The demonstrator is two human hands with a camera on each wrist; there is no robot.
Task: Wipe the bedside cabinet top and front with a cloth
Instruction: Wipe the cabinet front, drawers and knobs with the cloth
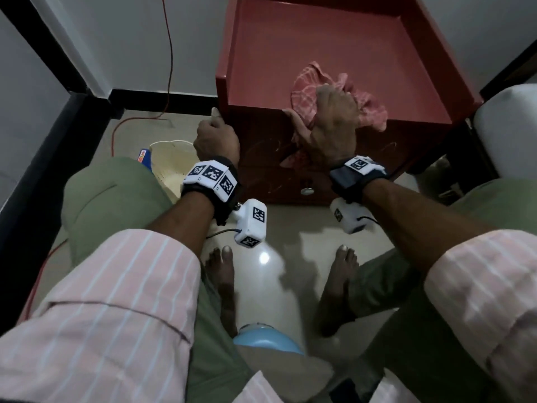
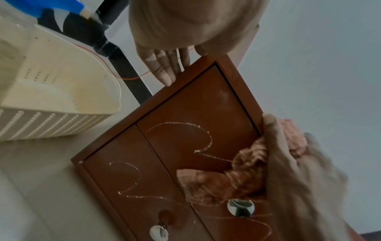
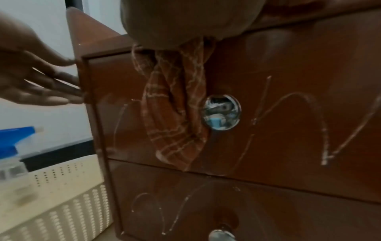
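The red-brown bedside cabinet [image 1: 334, 45] stands ahead of me, its top rimmed on three sides. A pink checked cloth [image 1: 308, 88] lies bunched over the top's front edge. My right hand [image 1: 334, 112] grips it there, and part of the cloth [image 3: 175, 114] hangs down over the upper drawer front [image 3: 268, 65], beside a chrome knob [image 3: 221, 112]. White scribble marks [image 3: 309, 122] run across both drawer fronts. My left hand [image 1: 215, 123] rests at the cabinet's front left corner, with straight fingers [image 2: 164, 70] against the side panel and the thumb up.
A cream perforated basket [image 1: 171, 164] sits on the floor left of the cabinet, with a blue-topped spray bottle [image 3: 12, 143] by it. A red cable [image 1: 168, 53] runs down the wall. A white container [image 1: 508, 126] stands at the right. My bare feet are on the tiled floor.
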